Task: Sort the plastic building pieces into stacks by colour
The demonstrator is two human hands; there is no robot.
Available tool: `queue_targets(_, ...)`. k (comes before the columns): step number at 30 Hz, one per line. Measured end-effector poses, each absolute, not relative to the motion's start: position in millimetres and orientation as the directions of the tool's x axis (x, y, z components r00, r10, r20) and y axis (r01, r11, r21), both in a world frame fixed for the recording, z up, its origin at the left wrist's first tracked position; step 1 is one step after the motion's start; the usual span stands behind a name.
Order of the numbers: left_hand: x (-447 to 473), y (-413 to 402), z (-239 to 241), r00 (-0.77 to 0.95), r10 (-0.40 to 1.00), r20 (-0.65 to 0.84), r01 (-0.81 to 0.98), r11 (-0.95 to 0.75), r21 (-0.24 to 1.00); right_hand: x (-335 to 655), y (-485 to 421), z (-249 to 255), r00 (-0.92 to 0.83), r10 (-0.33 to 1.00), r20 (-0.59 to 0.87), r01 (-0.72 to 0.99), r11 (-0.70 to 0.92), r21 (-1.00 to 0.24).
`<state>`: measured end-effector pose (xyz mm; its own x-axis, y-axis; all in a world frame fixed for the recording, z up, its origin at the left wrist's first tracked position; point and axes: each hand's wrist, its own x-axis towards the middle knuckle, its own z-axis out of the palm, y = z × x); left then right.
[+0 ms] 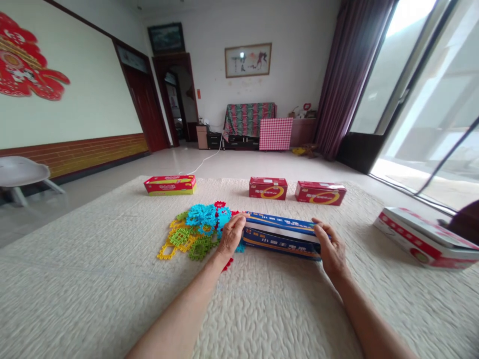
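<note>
A blue battery carton [282,244] is held between both hands, lying ahead of the wearer with its long side facing them; its lid seems partly lifted, a white strip being exposed along the front. Its left end is pinched by the left hand [232,234], thumb laid near the upper corner, and its right end is gripped by the right hand [333,251], fingers curled over the top edge. Whether the carton's underside is fully rested on the quilted mat [280,309] cannot be told.

Taken from the carton, a heap of gear-edged plastic pieces [200,247] is found at nine o'clock, close to the left hand. Two red cartons [268,189] are set at twelve and one o'clock, a red-and-green carton [170,186] at ten, and a white-and-red box [426,242] at three.

If the ends were squeezed too hard, the thin-looking cardboard could be buckled. If the lid were pulled unevenly, a flap might be torn. Were the carton swung toward nine o'clock, pieces could be scattered or trapped beneath it.
</note>
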<state>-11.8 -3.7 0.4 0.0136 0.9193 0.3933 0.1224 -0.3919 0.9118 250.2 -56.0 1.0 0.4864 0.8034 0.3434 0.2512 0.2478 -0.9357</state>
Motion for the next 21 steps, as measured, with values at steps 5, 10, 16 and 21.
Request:
queue_targets(5,-12.0,-1.0,-1.6,0.021,0.909,0.417,0.135,-0.416,0.900,250.5,-53.1,-1.9,0.482,0.791,0.376,0.263,0.279,-0.924)
queue_targets(10,-12.1,0.9,-6.7,0.057,0.880,0.471,0.118,-0.474,0.872,249.6,-55.5,-0.2,0.493,0.777,0.391,0.318,0.258,-0.913)
queue_targets(16,-9.9,3.2,-8.9,0.082,0.869,0.488,0.133,-0.495,0.858,255.9,-55.4,-2.5,0.527,0.747,0.405,0.422,0.183,-0.888)
queue_targets(21,-7.4,1.8,-8.2,0.064,0.885,0.462,0.137,-0.466,0.874,257.3,-53.3,-3.4,0.525,0.749,0.404,0.423,0.182,-0.888)
